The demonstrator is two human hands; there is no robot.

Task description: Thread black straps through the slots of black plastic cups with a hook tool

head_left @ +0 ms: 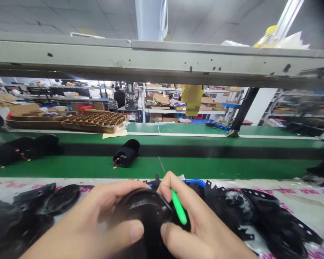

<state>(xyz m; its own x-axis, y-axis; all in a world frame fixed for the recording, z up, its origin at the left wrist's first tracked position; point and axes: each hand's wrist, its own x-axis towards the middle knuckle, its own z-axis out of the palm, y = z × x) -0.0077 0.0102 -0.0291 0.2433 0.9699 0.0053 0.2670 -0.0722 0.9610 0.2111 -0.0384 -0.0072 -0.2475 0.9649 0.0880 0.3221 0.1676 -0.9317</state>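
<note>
The left hand [89, 219] firmly clasps a round black plastic housing [143, 212] above the near bench mat [310, 212], seemingly to steady it, while the right hand [197, 223] grips a green-handled pick [179, 207] against its far-right rim.

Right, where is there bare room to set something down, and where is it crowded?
Bare green conveyor belt lies right of the red-wired black cylinder. Pink-printed white mat shows past black toothed plastic parts, far right. Crowded: around left hand and right hand.

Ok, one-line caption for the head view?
Hands hold a round black part and a green-handled tool beside a green conveyor.
</note>
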